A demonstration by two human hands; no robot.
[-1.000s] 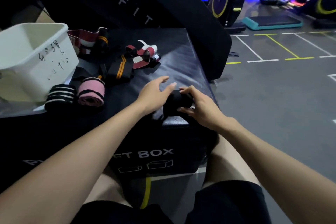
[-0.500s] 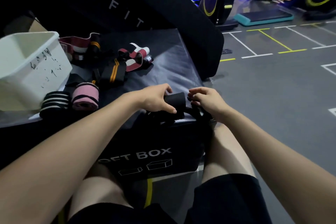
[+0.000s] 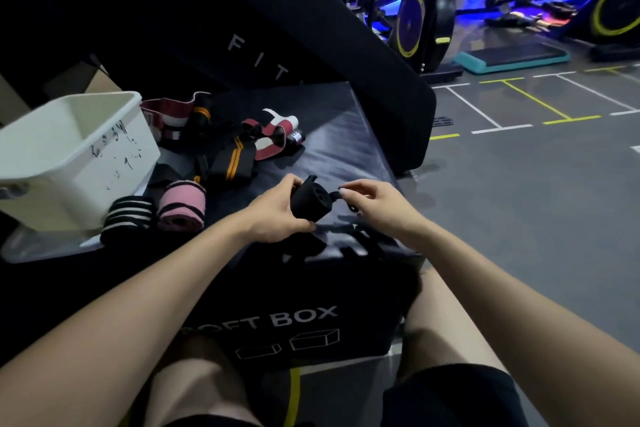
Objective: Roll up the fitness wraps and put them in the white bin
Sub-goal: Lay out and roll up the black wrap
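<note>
My left hand grips a rolled black wrap, held just above the black soft box. My right hand pinches the wrap's loose black end strap to the right of the roll. The white bin stands at the left on the box. Two rolled wraps lie beside the bin: a black-and-white striped one and a pink one. Behind them lie unrolled wraps: a black one with orange stripes, a red-and-white one, and another red-and-white one near the bin.
A large black pad leans up behind the box. The grey gym floor with painted lines lies to the right, with exercise bikes and a teal step platform further back. My knees are against the box's front.
The black roll has been lifted off the box into my left hand. My right hand has moved off the roll and now pulls its end strap to the right.
</note>
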